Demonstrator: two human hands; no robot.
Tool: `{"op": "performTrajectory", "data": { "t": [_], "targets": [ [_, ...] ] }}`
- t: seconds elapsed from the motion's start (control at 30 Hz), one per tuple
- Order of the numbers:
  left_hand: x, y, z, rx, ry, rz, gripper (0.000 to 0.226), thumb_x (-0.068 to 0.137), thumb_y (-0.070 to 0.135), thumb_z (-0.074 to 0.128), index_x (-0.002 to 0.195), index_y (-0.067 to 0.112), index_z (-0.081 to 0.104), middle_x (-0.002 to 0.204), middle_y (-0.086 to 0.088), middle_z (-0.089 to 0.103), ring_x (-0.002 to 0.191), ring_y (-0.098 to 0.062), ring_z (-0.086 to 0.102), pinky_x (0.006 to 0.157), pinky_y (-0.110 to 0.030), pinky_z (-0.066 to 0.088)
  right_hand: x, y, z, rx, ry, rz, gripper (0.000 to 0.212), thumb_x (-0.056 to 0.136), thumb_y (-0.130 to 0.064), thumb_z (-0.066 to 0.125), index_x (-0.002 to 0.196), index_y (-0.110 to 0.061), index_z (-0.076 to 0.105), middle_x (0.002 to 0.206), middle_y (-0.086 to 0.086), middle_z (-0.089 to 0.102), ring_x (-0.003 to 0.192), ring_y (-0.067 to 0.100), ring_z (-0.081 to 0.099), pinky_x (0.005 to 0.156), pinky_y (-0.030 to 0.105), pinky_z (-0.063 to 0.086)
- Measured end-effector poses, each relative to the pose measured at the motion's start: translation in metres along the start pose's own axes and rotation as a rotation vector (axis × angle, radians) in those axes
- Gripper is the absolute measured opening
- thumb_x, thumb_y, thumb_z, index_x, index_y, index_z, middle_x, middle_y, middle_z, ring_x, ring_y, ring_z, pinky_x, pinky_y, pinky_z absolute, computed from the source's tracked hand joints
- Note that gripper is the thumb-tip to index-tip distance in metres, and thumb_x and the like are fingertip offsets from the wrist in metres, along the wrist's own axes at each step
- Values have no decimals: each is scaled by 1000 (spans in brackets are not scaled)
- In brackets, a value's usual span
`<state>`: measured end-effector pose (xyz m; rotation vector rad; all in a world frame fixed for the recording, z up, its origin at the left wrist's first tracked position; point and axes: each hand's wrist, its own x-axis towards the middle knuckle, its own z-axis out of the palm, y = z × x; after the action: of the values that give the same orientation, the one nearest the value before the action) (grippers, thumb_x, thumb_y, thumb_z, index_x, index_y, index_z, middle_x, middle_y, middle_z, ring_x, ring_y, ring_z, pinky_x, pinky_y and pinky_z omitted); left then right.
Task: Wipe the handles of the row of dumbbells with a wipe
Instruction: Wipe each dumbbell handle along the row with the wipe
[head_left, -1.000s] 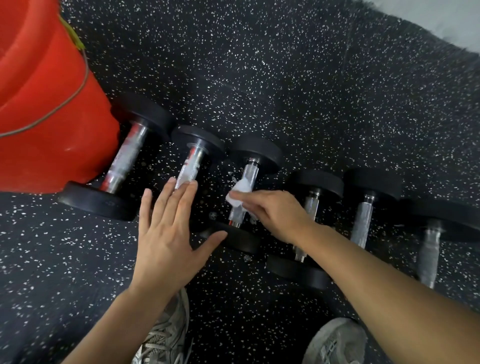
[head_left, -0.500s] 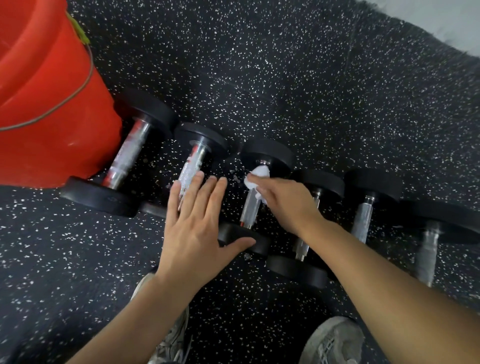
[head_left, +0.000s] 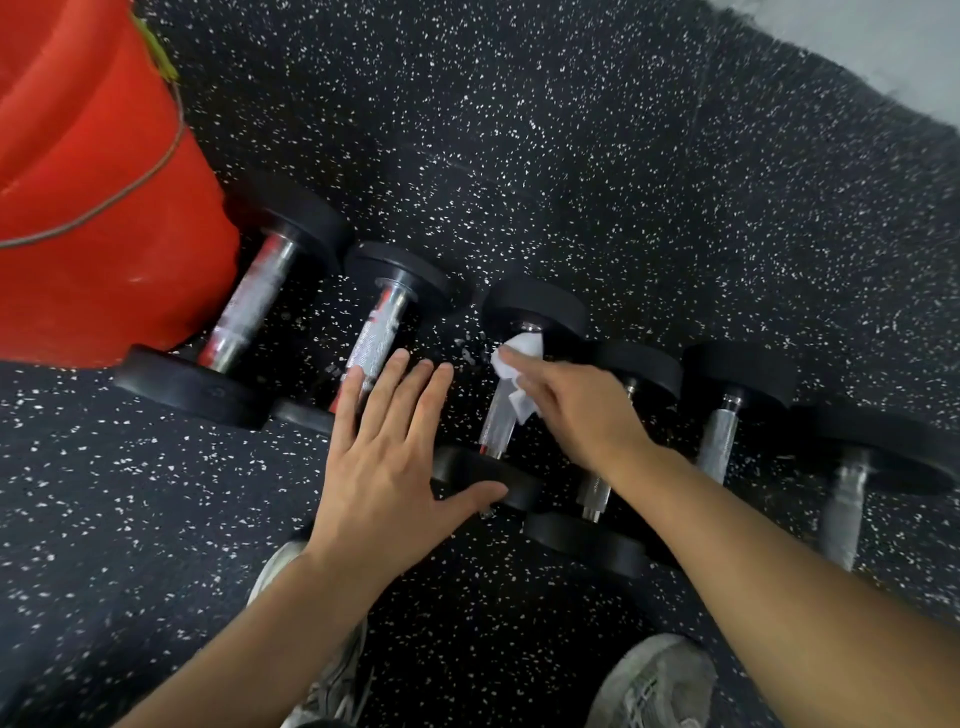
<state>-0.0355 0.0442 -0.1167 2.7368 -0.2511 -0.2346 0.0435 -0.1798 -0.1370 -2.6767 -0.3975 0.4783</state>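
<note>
Several black dumbbells with chrome handles lie in a row on the speckled rubber floor. My right hand (head_left: 576, 410) presses a white wipe (head_left: 517, 364) against the far end of the third dumbbell's handle (head_left: 498, 421). My left hand (head_left: 389, 457) lies flat with fingers spread, its thumb on that dumbbell's near head (head_left: 485, 475) and its fingertips over the near end of the second dumbbell's handle (head_left: 376, 332). The first dumbbell (head_left: 249, 306) lies at the far left. Further dumbbells (head_left: 719, 431) continue to the right, partly hidden by my right forearm.
A large red bucket (head_left: 88, 208) stands at the upper left, touching the first dumbbell. My two grey sneakers (head_left: 654, 680) are at the bottom edge. Speckled floor (head_left: 597, 156) stretches beyond the row, with a pale floor edge (head_left: 883, 47) at the top right.
My right hand slid the wipe up the third handle from its middle toward the far head. My left hand shifted right and forward onto that dumbbell's near head.
</note>
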Motion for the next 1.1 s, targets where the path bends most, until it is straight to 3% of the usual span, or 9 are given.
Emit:
{"op": "performTrajectory", "data": {
  "t": [0.1,0.3,0.43,0.5,0.63,0.73,0.87,0.97,1.1],
  "targets": [
    [0,-3,-1,7,1,-25,113,78,91,45,158,12,31,161,-4,41,159,-20,14,128,-54,8,-16,-6,10,107,-83,-54,38,107,-43,40,143,-46,51,130,-3,71,111,19,70,89,42,57],
    [0,-15,-7,39,15,-62,117,75,94,42,158,12,31,161,-6,41,158,-21,16,128,-55,6,-12,-14,4,-13,-264,-209,37,105,-40,47,140,-51,51,135,-13,67,120,12,66,98,35,54],
    [-1,-34,-15,45,26,-128,122,71,97,40,158,12,31,160,-5,43,158,-22,18,128,-53,2,5,-11,-2,70,3,-139,37,107,-36,47,142,-42,55,122,-10,74,102,10,70,80,7,43],
    [-2,-43,-19,44,35,-135,119,73,95,42,157,11,33,159,-5,45,157,-22,20,128,-53,2,15,-8,2,125,104,-37,37,108,-35,46,144,-41,54,116,-7,75,96,10,69,75,9,43],
    [-2,-44,-22,33,32,-127,114,76,92,43,156,11,35,158,-5,46,157,-22,21,128,-53,4,12,-16,24,236,104,12,36,107,-32,47,141,-40,56,112,-1,76,97,18,71,80,28,51],
    [-1,-33,-18,11,23,-101,115,76,92,43,156,12,34,159,-5,45,157,-22,20,128,-53,4,-5,-18,28,254,-15,-62,36,106,-31,50,140,-41,57,132,-5,70,115,13,68,96,32,54],
    [1,-27,-13,19,13,-73,116,75,92,45,158,13,31,161,-6,41,158,-20,17,128,-53,2,-16,-24,19,129,-181,-206,40,102,-36,44,139,-41,59,131,-8,71,117,12,67,98,32,53],
    [1,-26,-15,18,14,-85,118,74,94,44,158,13,30,161,-5,41,158,-20,17,128,-52,1,-5,-18,7,182,-62,-143,38,107,-38,43,142,-44,53,127,-7,72,108,11,70,92,35,56],
    [1,-27,-15,9,20,-88,117,74,93,46,157,13,31,161,-5,41,158,-20,17,128,-52,2,15,-10,8,204,127,26,38,108,-36,45,145,-41,51,113,-3,76,90,8,67,79,28,50]
  ]
}}
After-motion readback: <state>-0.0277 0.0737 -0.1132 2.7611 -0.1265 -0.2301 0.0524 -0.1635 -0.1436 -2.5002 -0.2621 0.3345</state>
